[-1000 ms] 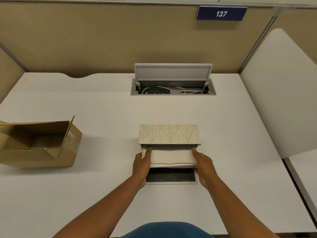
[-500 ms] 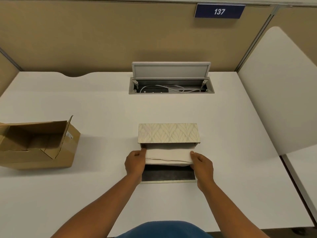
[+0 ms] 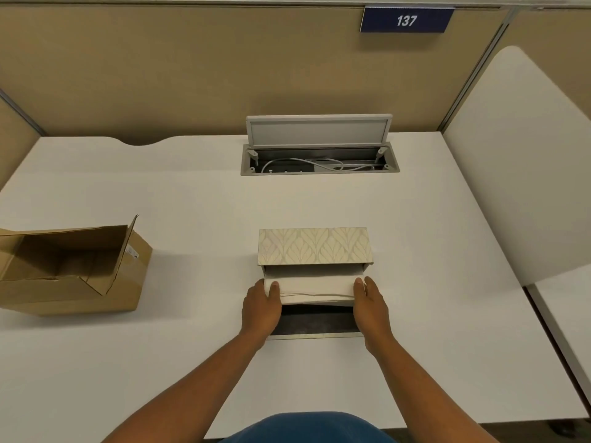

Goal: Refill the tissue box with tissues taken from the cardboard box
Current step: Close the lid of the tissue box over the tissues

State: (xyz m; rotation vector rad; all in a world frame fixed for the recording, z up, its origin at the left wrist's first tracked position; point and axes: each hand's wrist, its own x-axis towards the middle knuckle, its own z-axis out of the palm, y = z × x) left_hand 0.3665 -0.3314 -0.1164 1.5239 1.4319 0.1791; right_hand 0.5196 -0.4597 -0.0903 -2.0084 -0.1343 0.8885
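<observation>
A leaf-patterned tissue box [image 3: 315, 246] lies on its side in the middle of the white desk [image 3: 192, 199], its open bottom facing me. Its dark lid panel [image 3: 316, 322] lies flat in front of it. A white stack of tissues [image 3: 315, 287] sits half inside the opening. My left hand [image 3: 260, 306] grips the stack's left end and my right hand [image 3: 371, 303] grips its right end. The open cardboard box [image 3: 70, 270] lies on its side at the left, its inside looking empty.
An open cable hatch [image 3: 319, 145] with wires is set into the desk at the back. Tan partition walls stand behind, with a blue "137" sign [image 3: 406, 20]. A white divider panel [image 3: 524, 161] rises on the right.
The tissue stack has slid further into the tissue box with both hands on its ends; more of the dark lid panel shows in front.
</observation>
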